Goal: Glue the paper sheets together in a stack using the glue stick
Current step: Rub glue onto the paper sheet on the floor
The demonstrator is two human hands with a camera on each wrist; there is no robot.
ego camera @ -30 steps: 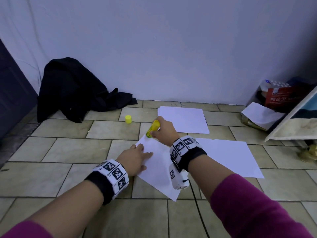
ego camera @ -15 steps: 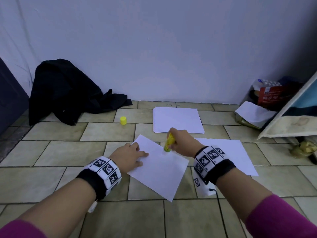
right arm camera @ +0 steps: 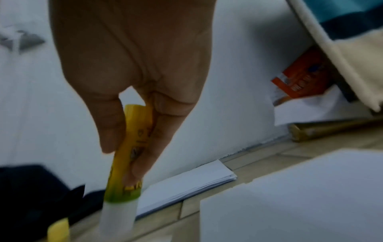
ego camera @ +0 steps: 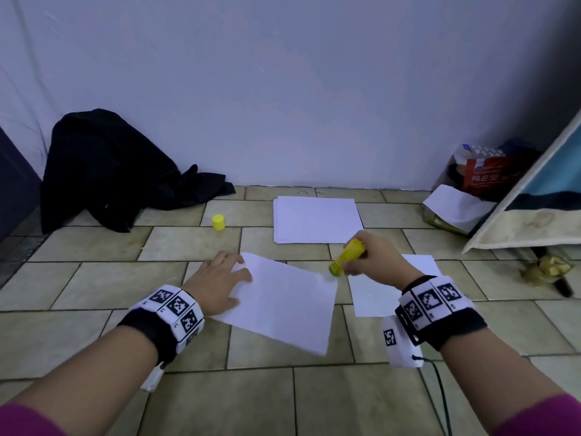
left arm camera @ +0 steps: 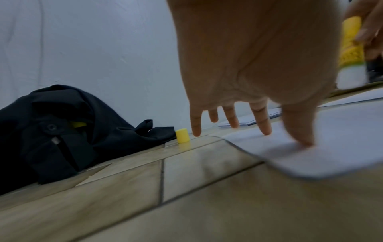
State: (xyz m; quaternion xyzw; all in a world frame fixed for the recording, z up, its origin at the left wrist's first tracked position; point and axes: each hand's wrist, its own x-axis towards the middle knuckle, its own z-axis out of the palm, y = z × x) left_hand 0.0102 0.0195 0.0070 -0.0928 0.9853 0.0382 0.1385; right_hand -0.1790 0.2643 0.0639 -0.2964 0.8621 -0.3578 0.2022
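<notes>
A white paper sheet [ego camera: 283, 300] lies skewed on the tiled floor. My left hand [ego camera: 220, 283] presses flat on its left corner, fingers spread [left arm camera: 263, 124]. My right hand [ego camera: 374, 259] grips the uncapped yellow glue stick [ego camera: 347, 256], its white tip down at the sheet's far right corner. In the right wrist view the glue stick [right arm camera: 128, 163] is pinched between thumb and fingers. A second sheet [ego camera: 386, 287] lies to the right, partly under my right wrist. A stack of paper [ego camera: 316, 220] sits farther back. The yellow cap [ego camera: 218, 222] stands on the floor.
A black jacket [ego camera: 107, 171] is heaped against the wall at the left. At the right stand a red box [ego camera: 487, 177], loose paper [ego camera: 456, 206] and a leaning board [ego camera: 534, 221]. A black cable [ego camera: 440, 391] trails from my right wrist.
My right hand has drawn the glue stick across the sheet, from its far left corner to its far right corner. The left hand kept pressing the sheet's left corner.
</notes>
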